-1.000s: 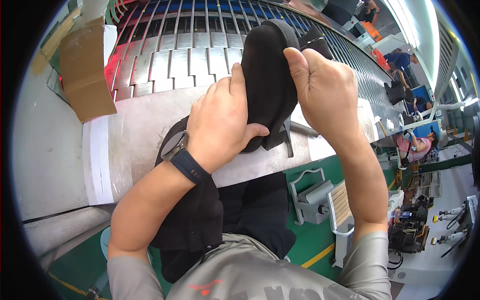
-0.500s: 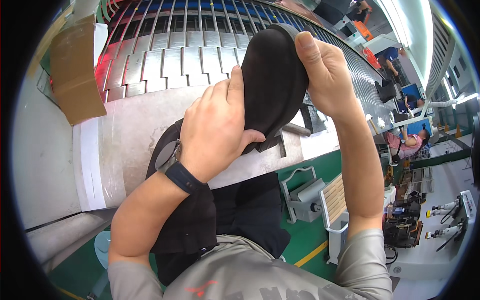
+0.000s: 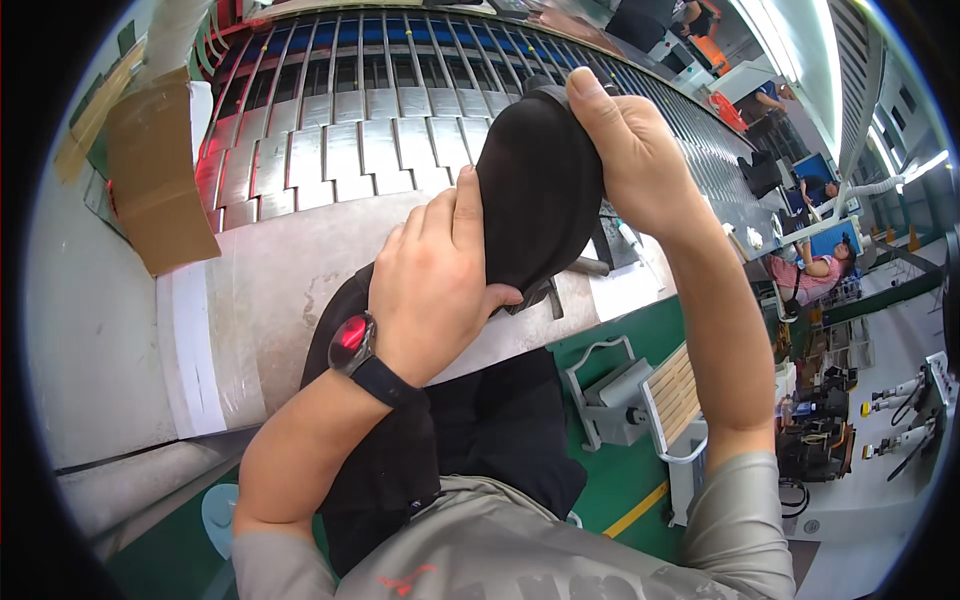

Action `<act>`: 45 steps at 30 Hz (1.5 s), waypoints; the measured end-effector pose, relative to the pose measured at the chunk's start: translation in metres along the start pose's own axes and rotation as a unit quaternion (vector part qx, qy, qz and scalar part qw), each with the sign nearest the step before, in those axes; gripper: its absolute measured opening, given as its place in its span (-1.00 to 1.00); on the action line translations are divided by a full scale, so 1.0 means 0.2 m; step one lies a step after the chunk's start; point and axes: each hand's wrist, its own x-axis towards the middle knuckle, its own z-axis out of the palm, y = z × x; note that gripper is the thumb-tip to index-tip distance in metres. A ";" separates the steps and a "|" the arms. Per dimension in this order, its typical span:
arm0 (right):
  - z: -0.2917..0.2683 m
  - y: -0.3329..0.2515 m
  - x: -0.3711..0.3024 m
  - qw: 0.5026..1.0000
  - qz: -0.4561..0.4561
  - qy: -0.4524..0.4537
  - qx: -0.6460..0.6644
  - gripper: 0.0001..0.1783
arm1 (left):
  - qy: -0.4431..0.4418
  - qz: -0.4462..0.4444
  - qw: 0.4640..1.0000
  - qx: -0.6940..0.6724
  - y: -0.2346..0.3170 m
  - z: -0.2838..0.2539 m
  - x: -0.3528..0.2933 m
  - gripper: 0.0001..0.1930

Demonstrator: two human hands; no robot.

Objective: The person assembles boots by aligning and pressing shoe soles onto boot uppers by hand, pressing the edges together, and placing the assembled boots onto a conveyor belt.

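no readable txt; grey shirt w/ red mark + faded dark lettering, partly cut off.

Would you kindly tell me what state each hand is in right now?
Left hand: holding the black boot, fingers along its left side.
Right hand: holding the same boot by its upper right edge.

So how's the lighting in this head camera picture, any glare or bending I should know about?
Head view: bright glare on the metal plates, reddish at their left end; head view: red reflection on the watch; head view: little surface detail in the black boot; head view: the overexposed ceiling light bends near the fisheye's dark rim.
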 end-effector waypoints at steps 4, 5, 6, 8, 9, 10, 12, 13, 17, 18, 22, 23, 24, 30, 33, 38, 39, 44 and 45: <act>0.01 0.01 -0.01 0.999 -0.003 -0.001 0.048 -0.19 | -0.005 0.004 1.000 -0.006 0.01 -0.01 0.01 0.22; 0.02 0.01 -0.02 0.998 -0.010 0.005 0.059 -0.20 | -0.007 0.002 1.000 -0.005 0.01 -0.01 0.01 0.22; 0.01 0.00 -0.02 0.998 -0.013 0.009 0.060 -0.20 | -0.009 0.000 1.000 -0.004 0.01 -0.02 0.01 0.23; -0.01 -0.05 -0.05 0.996 0.002 0.029 -0.083 -0.29 | -0.007 0.002 1.000 -0.002 0.02 -0.02 0.00 0.23; -0.01 -0.10 -0.06 0.996 0.000 0.031 -0.080 -0.29 | -0.001 0.008 1.000 0.002 0.02 -0.02 0.00 0.24; -0.02 -0.16 -0.08 0.966 -0.093 0.038 -0.237 -0.34 | 0.003 0.013 1.000 0.005 0.03 -0.02 0.00 0.24; -0.02 -0.20 -0.09 0.904 -0.182 0.050 -0.384 -0.40 | 0.000 0.008 1.000 0.002 0.03 -0.03 -0.02 0.27; -0.01 -0.21 -0.10 0.913 -0.134 0.053 -0.382 -0.48 | -0.002 0.001 1.000 -0.005 0.03 -0.03 -0.03 0.30; 0.08 -0.19 -0.21 0.928 -0.134 0.098 -0.334 -0.36 | 0.006 0.011 1.000 0.027 0.08 -0.07 -0.08 0.24; 0.10 -0.19 -0.24 0.942 -0.142 0.102 -0.287 -0.32 | -0.004 0.013 1.000 -0.015 0.08 -0.11 -0.11 0.21; 0.13 -0.25 -0.49 0.962 -0.205 0.116 -0.139 -0.19 | -0.320 -0.212 0.839 -0.385 -0.25 -0.46 0.01 -0.27; 0.13 -0.25 -0.55 0.961 -0.237 0.093 -0.103 -0.06 | -0.307 -0.206 0.852 -0.371 -0.35 -0.45 -0.02 -0.32; 0.15 -0.23 -0.58 0.963 -0.239 0.088 -0.090 -0.06 | -0.293 -0.202 0.864 -0.356 -0.46 -0.39 -0.09 -0.34; 0.32 0.22 -0.87 0.934 -0.206 0.151 0.251 -0.03 | -0.211 -0.233 0.863 -0.397 -0.45 -0.41 -0.14 -0.15; 0.43 0.43 -1.00 0.970 -0.023 0.058 0.234 -0.11 | -0.130 -0.147 0.976 -0.096 -0.23 -0.65 0.07 -0.29; 0.63 0.70 -0.89 0.928 0.032 0.070 0.364 -0.45 | -0.253 -0.078 0.959 0.098 0.04 -0.52 0.39 -0.27; 0.62 0.66 -0.85 0.914 0.066 0.096 0.388 -0.44 | -0.252 -0.065 0.962 0.088 0.02 -0.48 0.41 -0.27; 0.60 0.56 -0.69 0.883 0.014 0.132 0.451 -0.46 | -0.286 -0.063 0.951 0.103 -0.01 -0.46 0.47 -0.25; 0.58 0.54 -0.67 0.924 0.024 0.130 0.360 -0.50 | -0.284 -0.062 0.951 0.106 -0.02 -0.45 0.47 -0.25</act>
